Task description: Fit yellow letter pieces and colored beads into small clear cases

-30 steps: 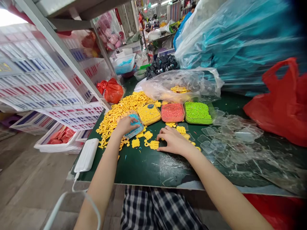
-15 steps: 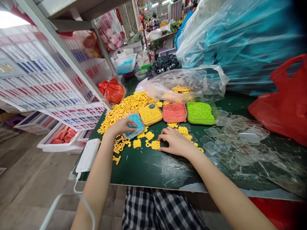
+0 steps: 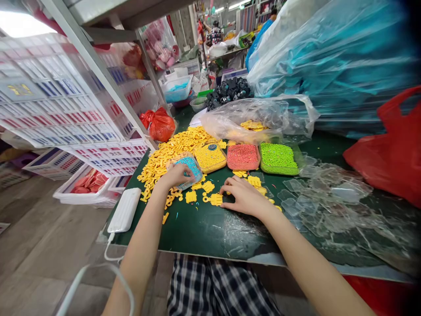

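Note:
My left hand (image 3: 177,175) reaches over a small clear tray of blue bits (image 3: 192,166), its fingertips drawn together at the tray's near side. Whatever lies between those fingertips is too small to make out. On the table, a flat yellow plastic piece (image 3: 216,199) with a ring at its left end lies against the fingertips of my right hand (image 3: 242,196). The thumb and index finger grip its right corners. Similar yellow pieces (image 3: 191,196) lie close by. Beyond stand trays of yellow bits (image 3: 208,159), red bits (image 3: 243,157) and green bits (image 3: 279,158).
A heap of yellow plastic parts (image 3: 177,147) spreads behind my left hand. Clear plastic plates (image 3: 329,193) lie scattered at right, near a red bag (image 3: 388,149). A white power bank (image 3: 124,210) with a cable sits at the left edge. A metal shelf post (image 3: 98,74) rises at left.
My left hand's fingers have drawn closer together over the blue bits. My right hand stays at the yellow piece. The whole view has shifted slightly.

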Demonstrator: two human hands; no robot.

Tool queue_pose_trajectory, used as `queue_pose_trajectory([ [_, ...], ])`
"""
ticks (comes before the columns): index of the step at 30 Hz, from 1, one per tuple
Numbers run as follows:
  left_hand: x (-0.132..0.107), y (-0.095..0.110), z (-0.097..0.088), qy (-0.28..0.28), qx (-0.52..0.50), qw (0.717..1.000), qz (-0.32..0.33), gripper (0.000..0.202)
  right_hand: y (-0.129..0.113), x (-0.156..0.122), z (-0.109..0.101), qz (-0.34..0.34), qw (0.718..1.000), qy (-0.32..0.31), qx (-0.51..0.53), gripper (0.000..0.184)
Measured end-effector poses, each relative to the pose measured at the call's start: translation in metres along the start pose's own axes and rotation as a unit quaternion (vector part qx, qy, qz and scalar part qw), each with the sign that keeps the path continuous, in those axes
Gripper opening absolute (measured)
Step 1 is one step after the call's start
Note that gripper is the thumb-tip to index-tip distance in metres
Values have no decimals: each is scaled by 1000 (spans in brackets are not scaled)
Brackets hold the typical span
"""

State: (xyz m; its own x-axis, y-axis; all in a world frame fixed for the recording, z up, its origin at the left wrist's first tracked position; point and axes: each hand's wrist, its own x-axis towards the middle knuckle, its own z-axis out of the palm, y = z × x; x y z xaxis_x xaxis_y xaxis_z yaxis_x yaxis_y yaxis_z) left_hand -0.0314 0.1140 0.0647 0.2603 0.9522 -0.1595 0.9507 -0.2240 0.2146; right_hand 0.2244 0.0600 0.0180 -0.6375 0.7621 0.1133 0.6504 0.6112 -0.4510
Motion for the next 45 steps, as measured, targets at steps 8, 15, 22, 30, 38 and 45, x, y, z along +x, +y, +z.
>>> queue_pose_trajectory([
  [8,-38,43,-8,239,-113,963,57,20,-1,0,-2,2,1000,0,-3,27],
  [15,-55,80,38,86,-146,978,120,19,-4,1,-4,4,1000,4,-19,33],
  [22,-45,76,61,56,-97,992,56,20,-10,1,-9,12,1000,2,-21,28],
  [30,-43,72,67,54,-122,990,50,23,-8,2,-6,16,1000,3,-26,30],
  [38,-42,64,76,46,-126,988,77,29,-6,3,-4,11,1000,11,-11,30],
  [45,-46,61,75,125,-274,949,97,36,-8,2,-7,15,1000,0,-17,28],
])
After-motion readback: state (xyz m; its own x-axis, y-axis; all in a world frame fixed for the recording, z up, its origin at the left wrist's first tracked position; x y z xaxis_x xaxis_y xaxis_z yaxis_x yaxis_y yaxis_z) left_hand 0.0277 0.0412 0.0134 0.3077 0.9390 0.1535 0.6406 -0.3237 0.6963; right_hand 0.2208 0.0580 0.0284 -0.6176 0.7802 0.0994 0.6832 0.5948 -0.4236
